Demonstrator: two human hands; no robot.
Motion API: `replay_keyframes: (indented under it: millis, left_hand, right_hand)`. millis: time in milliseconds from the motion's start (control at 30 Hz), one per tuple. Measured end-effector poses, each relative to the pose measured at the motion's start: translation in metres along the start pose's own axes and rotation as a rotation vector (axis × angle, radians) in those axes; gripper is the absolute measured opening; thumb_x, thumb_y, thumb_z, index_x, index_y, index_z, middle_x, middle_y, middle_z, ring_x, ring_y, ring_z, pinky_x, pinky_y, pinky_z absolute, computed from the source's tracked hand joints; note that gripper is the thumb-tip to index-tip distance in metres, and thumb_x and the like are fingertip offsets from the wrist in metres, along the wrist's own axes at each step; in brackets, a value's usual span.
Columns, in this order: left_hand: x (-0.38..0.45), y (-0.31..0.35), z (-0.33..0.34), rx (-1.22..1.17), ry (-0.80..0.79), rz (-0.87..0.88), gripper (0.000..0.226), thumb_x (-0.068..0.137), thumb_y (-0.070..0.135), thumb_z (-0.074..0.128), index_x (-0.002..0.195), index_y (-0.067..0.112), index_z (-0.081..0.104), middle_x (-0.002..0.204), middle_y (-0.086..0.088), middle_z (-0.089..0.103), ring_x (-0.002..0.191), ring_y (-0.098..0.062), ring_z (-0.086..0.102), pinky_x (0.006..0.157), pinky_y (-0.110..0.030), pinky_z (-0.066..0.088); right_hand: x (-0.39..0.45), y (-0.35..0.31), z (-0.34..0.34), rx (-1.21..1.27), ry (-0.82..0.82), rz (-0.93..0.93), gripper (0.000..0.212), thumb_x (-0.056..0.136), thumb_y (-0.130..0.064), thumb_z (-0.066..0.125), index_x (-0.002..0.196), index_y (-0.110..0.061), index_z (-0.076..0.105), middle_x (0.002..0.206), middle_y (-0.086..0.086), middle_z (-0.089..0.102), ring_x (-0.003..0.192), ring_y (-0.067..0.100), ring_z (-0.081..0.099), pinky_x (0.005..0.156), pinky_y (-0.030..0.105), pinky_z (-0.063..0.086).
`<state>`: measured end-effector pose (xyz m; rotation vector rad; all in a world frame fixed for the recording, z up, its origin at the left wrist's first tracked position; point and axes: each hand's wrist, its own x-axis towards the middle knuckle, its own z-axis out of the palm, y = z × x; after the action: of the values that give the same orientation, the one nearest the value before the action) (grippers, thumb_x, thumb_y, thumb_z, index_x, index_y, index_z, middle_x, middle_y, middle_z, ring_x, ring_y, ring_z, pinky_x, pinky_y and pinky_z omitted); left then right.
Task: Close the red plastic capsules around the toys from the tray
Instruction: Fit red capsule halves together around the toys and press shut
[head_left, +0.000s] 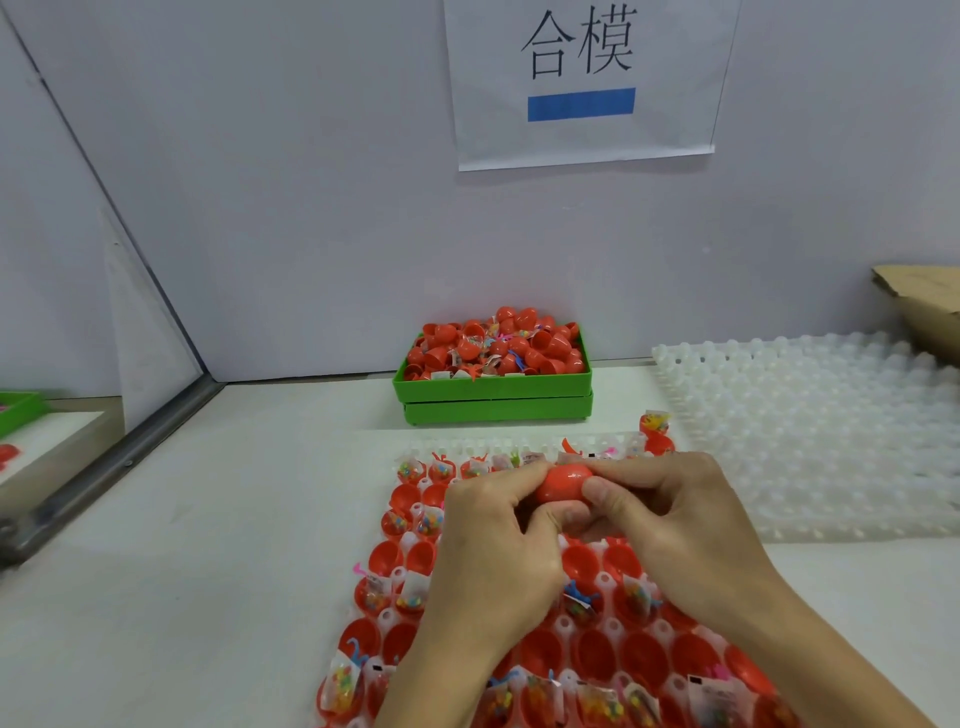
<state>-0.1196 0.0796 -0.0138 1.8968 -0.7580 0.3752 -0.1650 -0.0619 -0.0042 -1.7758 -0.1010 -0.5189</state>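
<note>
From your head camera, you are at a white worktop (234, 545) closed in by pale partition walls, with a metal strip running along the left wall's foot. A paper sign (582, 83) with two dark characters and a blue bar hangs on the far wall. Below it, against the wall, sits a green bin (493, 400) heaped with red capsule halves and small packets. To the right lies an empty white moulded tray (810, 447), and a piece of brown cardboard (919, 301) shows at the far right edge.

Near you, the working tray (410, 613) holds rows of open red capsule halves, many with small bagged toys (410, 592) in them.

You hold one red capsule (563, 483) above the far part of this tray, between both hands. It lies on its side, its long axis running left to right and roughly level, with the ends hidden by your fingers. Your left hand (488, 551) pinches its left end with thumb and curled fingers; your right hand (670, 514) grips its right end, thumb on the near face. Whether the two halves are fully seated cannot be told.
</note>
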Motion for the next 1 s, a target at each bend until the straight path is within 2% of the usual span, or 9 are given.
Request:
replay_keyframes:
  millis: [133,200,267,333,467,600,767,900,1000]
  left_hand:
    - [0.002,-0.004,-0.003,0.176,0.039,0.091,0.015,0.082,0.023,0.062,0.091,0.019,0.074,0.071,0.01,0.067,0.065,-0.007,0.059,0.061,-0.025,0.047]
    - [0.0,-0.004,0.0,0.229,0.0,0.124,0.016,0.084,0.022,0.063,0.096,0.017,0.073,0.075,0.007,0.067,0.068,-0.009,0.058,0.061,-0.03,0.048]
    - [0.0,-0.002,0.001,0.228,-0.029,0.133,0.019,0.083,0.024,0.066,0.1,0.021,0.072,0.078,0.011,0.064,0.069,-0.006,0.056,0.062,-0.024,0.049]
    - [0.001,-0.001,-0.001,0.115,-0.043,0.1,0.026,0.079,0.03,0.072,0.105,0.028,0.07,0.083,0.013,0.063,0.075,-0.006,0.058,0.063,-0.016,0.047]
    - [0.003,0.0,-0.005,-0.431,-0.132,-0.207,0.044,0.08,0.045,0.069,0.119,0.023,0.065,0.115,0.002,0.067,0.112,-0.017,0.063,0.089,-0.033,0.055]
    - [0.003,0.006,0.006,-0.838,-0.152,-0.503,0.05,0.076,0.033,0.069,0.121,0.01,0.064,0.106,-0.006,0.075,0.102,-0.021,0.07,0.085,-0.035,0.059]
    - [-0.001,0.003,0.013,-0.825,-0.02,-0.457,0.032,0.076,0.02,0.063,0.107,0.014,0.072,0.101,-0.006,0.076,0.099,-0.022,0.072,0.077,-0.031,0.059]
    - [-0.001,0.004,0.014,-0.804,-0.01,-0.45,0.023,0.09,0.005,0.06,0.105,0.015,0.073,0.101,-0.006,0.076,0.098,-0.021,0.072,0.075,-0.03,0.059]
    - [0.0,0.003,0.013,-0.796,-0.037,-0.444,0.031,0.085,0.024,0.061,0.111,0.014,0.071,0.101,-0.006,0.076,0.098,-0.021,0.072,0.077,-0.029,0.059]
  right_hand:
    - [-0.003,-0.004,0.004,0.014,-0.099,0.01,0.015,0.087,-0.015,0.07,0.095,-0.025,0.078,0.084,0.002,0.078,0.083,0.021,0.075,0.077,0.033,0.06]
    - [-0.002,-0.001,0.007,0.029,-0.105,0.042,0.015,0.083,-0.009,0.075,0.093,-0.019,0.077,0.086,-0.001,0.078,0.085,0.015,0.075,0.08,0.029,0.059]
    - [-0.001,0.0,0.008,0.019,-0.065,0.06,0.019,0.081,0.0,0.074,0.089,-0.017,0.078,0.082,-0.003,0.078,0.081,0.013,0.074,0.077,0.027,0.059]
    - [0.001,0.001,0.005,0.049,-0.006,0.075,0.024,0.082,0.003,0.07,0.083,-0.019,0.079,0.08,-0.001,0.077,0.078,0.013,0.074,0.074,0.027,0.059]
    - [0.003,-0.001,-0.002,0.264,-0.034,0.105,0.023,0.087,0.005,0.063,0.089,-0.013,0.078,0.087,0.009,0.077,0.08,0.022,0.075,0.07,0.027,0.06]
    - [0.0,0.001,0.002,0.19,-0.081,0.052,0.023,0.086,0.007,0.064,0.093,-0.011,0.077,0.09,0.016,0.075,0.085,0.02,0.073,0.071,0.028,0.059]
    - [-0.001,0.007,0.006,0.148,-0.071,-0.009,0.035,0.082,0.014,0.066,0.093,-0.017,0.076,0.09,0.013,0.074,0.084,0.013,0.069,0.08,0.038,0.057]
    - [-0.002,0.011,0.006,0.158,-0.078,-0.018,0.031,0.082,0.003,0.066,0.099,-0.022,0.075,0.091,0.01,0.075,0.086,0.017,0.071,0.082,0.041,0.058]
    - [-0.001,0.011,0.007,0.14,-0.079,-0.007,0.02,0.09,-0.003,0.066,0.1,-0.017,0.075,0.089,0.011,0.076,0.084,0.03,0.073,0.079,0.043,0.059]
